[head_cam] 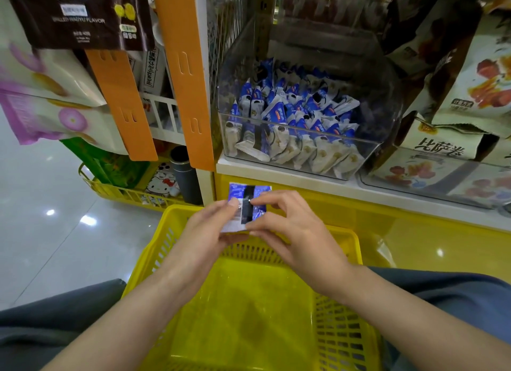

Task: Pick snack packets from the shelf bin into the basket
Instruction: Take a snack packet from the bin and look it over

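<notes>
Left hand (210, 226) and right hand (293, 226) fingers pinching one blue snack packet (247, 204) above yellow basket's (356, 249) far rim, clear shelf bin (367, 160) heaped with uncounted packets

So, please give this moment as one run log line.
both hands: holding blue-white snack packet | over empty yellow plastic basket | clear bin: stocked

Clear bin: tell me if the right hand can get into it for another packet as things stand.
Probably not yet. The right hand and left hand both pinch one packet over the basket. The bin looks open on top, so once freed, likely yes.
</notes>
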{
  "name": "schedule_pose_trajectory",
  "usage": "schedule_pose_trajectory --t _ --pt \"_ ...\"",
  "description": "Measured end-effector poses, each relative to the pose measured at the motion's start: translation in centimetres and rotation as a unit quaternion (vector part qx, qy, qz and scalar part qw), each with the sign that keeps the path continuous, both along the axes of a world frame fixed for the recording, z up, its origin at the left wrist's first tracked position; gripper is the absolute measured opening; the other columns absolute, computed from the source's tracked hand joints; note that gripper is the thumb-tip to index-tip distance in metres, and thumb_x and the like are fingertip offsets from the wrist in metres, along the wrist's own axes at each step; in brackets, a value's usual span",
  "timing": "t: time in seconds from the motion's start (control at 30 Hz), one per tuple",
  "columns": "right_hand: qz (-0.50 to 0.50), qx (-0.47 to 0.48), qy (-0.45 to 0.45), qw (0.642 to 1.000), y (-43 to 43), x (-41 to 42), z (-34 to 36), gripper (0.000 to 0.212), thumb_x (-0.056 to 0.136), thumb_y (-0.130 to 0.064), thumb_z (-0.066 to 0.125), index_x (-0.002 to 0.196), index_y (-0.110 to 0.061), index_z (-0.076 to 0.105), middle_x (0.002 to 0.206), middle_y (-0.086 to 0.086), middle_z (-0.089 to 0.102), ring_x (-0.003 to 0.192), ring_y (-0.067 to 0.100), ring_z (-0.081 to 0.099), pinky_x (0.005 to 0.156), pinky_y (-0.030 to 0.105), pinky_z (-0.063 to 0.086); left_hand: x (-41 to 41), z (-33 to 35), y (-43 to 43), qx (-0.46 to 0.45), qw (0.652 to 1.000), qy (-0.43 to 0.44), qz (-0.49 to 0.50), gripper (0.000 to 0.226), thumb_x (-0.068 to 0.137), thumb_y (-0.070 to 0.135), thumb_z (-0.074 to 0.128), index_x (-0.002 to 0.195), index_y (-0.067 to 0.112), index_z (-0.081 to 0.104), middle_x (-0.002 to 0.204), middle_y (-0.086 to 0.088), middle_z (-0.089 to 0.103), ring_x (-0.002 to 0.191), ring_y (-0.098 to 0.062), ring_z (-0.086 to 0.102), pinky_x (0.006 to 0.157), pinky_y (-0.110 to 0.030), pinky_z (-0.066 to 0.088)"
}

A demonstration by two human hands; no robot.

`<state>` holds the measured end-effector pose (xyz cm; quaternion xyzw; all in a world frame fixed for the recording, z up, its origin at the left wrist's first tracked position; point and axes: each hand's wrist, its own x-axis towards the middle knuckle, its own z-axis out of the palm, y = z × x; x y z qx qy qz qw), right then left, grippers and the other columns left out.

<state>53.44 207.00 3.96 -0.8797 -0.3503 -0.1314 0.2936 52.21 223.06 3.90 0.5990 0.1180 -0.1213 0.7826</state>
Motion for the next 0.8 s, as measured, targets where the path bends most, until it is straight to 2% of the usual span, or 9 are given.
schedule_pose_trajectory --t 0.07,0.17,0.2,0.27,0.33,0.43,0.57,0.7,0.8 --pt "-0.007 0.014 0.044 0.999 0.2 -0.3 -0.1 0.02 0.088 -0.032 0.056 0.103 -0.02 0.064 0.12 0.002 0.053 0.114 0.01 0.042 0.094 0.019 0.035 0.1 0.1 0.2 0.04 0.998 -0.034 0.035 0.024 0.09 0.018 0.051 0.11 0.013 0.064 0.102 -0.005 0.071 0.096 -0.02 0.065 0.088 -0.038 0.048" --pt "-0.072 0.169 0.201 0.962 0.9 -0.4 0.0 0.029 0.089 -0.024 0.058 0.117 -0.024 0.048 0.122 -0.003 0.05 0.109 0.0 0.048 0.09 0.014 0.042 0.1 0.3 0.2 0.072 0.995 -0.059 0.043 0.024 0.093 0.015 0.049 0.112 0.015 0.063 0.104 -0.003 0.071 0.099 -0.02 0.065 0.092 -0.039 0.047" --pt "-0.091 0.234 0.274 0.928 1.1 -0.4 0.2 0.03 0.09 -0.021 0.057 0.116 -0.024 0.045 0.122 -0.002 0.052 0.104 0.0 0.052 0.085 0.015 0.046 0.1 0.3 0.2 0.077 0.994 -0.068 0.038 0.023 0.093 0.015 0.05 0.112 0.017 0.063 0.103 -0.003 0.071 0.098 -0.018 0.065 0.09 -0.038 0.048" --pt "-0.099 0.362 0.426 0.823 1.2 0.0 0.4 0.029 0.091 -0.018 0.053 0.119 -0.016 0.046 0.122 0.004 0.058 0.1 0.007 0.06 0.078 0.02 0.052 0.0 0.2 0.1 0.085 0.993 -0.082 0.024 0.024 0.091 0.016 0.052 0.113 0.02 0.061 0.098 -0.001 0.072 0.091 -0.014 0.067 0.083 -0.031 0.05" --pt "-0.086 0.428 0.523 0.733 0.9 0.3 0.6 0.035 0.092 -0.017 0.052 0.124 -0.007 0.047 0.119 0.009 0.063 0.102 0.018 0.063 0.079 0.029 0.054 -0.1 0.0 -0.1 0.099 0.991 -0.091 0.014 0.029 0.089 0.016 0.055 0.117 0.021 0.054 0.091 -0.001 0.072 0.084 -0.008 0.066 0.075 -0.021 0.049" --pt "-0.066 0.413 0.535 0.734 0.9 0.2 0.9 0.031 0.089 -0.013 0.055 0.118 -0.003 0.054 0.11 0.013 0.067 0.095 0.021 0.065 0.084 0.037 0.054 -0.4 -0.4 -0.2 0.234 0.955 -0.182 0.014 0.034 0.086 0.017 0.061 0.113 0.032 0.047 0.097 0.007 0.065 0.086 0.005 0.06 0.073 -0.009 0.043" --pt "-0.084 0.439 0.516 0.731 0.9 0.1 0.7 0.023 0.087 -0.012 0.058 0.109 -0.005 0.057 0.107 0.014 0.068 0.092 0.02 0.067 0.079 0.035 0.057 -1.0 -0.4 -0.2 0.439 0.847 -0.299 -0.011 0.037 0.078 0.042 0.063 0.11 0.039 0.044 0.106 0.025 0.05 0.101 0.004 0.048 0.087 -0.028 0.039" --pt "-0.106 0.443 0.507 0.732 1.1 0.1 0.3 0.018 0.087 -0.011 0.059 0.104 -0.007 0.057 0.106 0.013 0.068 0.086 0.017 0.069 0.071 0.028 0.058 -1.0 -0.7 0.0 0.463 0.832 -0.303 -0.042 0.036 0.085 0.041 0.059 0.117 0.039 0.043 0.108 0.028 0.048 0.103 -0.002 0.047 0.087 -0.016 0.033" --pt "-0.124 0.441 0.493 0.739 1.2 0.1 0.1 0.02 0.086 -0.009 0.06 0.105 -0.004 0.056 0.103 0.012 0.067 0.08 0.013 0.068 0.067 0.026 0.058 -0.8 -0.7 0.4 0.459 0.832 -0.303 -0.078 0.036 0.091 0.031 0.052 0.126 0.029 0.046 0.12 0.018 0.052 0.104 0.004 0.046 0.085 -0.007 0.036"
